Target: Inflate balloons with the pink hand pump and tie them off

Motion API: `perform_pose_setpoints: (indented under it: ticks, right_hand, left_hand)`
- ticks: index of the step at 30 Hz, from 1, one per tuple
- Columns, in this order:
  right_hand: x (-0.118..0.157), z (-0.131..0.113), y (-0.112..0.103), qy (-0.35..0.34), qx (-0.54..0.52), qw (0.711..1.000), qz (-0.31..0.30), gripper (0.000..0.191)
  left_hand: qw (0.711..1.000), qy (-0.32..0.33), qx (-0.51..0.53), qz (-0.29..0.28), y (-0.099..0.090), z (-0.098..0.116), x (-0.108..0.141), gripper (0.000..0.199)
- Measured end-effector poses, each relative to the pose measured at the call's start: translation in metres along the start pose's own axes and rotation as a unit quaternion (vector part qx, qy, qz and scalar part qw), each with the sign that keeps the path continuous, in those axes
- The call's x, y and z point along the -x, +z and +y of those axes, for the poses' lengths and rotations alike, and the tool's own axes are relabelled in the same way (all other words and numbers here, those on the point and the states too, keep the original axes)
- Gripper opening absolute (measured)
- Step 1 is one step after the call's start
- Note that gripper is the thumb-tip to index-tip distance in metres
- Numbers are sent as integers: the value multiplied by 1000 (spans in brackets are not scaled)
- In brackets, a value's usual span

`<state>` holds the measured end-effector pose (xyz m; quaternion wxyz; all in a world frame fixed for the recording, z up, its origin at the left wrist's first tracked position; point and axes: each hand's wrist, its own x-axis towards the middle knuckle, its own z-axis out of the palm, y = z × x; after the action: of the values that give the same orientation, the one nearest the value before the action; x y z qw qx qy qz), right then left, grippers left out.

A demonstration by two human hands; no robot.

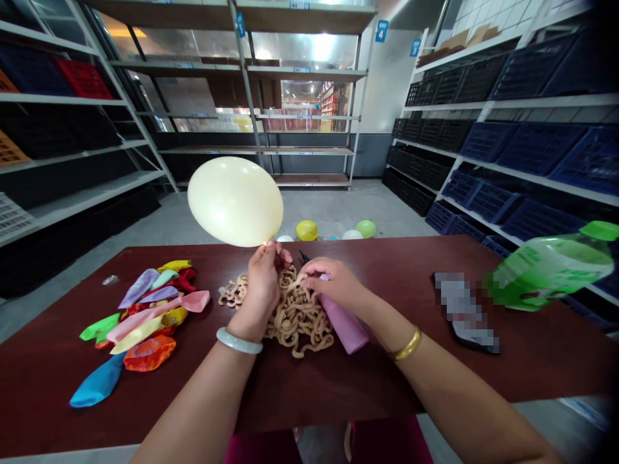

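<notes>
Forearms (203, 393) outstretched | left hand (265, 277) pinching balloon (235, 201) | right hand (333, 280) curled over cord (297, 322), grip unclear

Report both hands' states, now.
Left hand: closed, pinching the neck of the inflated pale balloon.
Right hand: fingertips at the tan cord; whether they grip it cannot be told.

The balloon (235, 202) looks glossy, the table (396, 267) smooth wood.
</notes>
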<state>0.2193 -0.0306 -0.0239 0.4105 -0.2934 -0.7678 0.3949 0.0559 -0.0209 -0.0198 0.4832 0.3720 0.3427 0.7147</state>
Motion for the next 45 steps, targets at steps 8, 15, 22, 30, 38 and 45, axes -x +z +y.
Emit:
perform_pose_setpoints:
  ticks: [8, 15, 22, 30, 38, 45]
  right_hand:
    - [-1, -14, -6, 57, -363, 926, 88, 21]
    - [-10, -20, -15, 34, -311, 935, 166, 24]
    - [-21, -37, -9, 114, -242, 962, 57, 27]
    - [-46, -57, -34, 1, -190, 982, 11, 24]
    - [-46, -56, -24, -93, 251, 959, -98, 18]
    - [-47, -45, -7, -90, 430, 898, -16, 25]
  left_hand:
    - [1000, -9, -13, -4, 3, 3, 3, 28]
    - [1000, -14, -8, 7, 2, 5, 2, 28]
    - [1000, -24, 0, 9, -1, 5, 2, 29]
    - [999, -42, 19, 26, -6, 14, -1, 27]
    - [996, -80, 24, -21, -4, 14, 3, 28]
    - [994, -103, -41, -5, 2, 0, 9, 32]
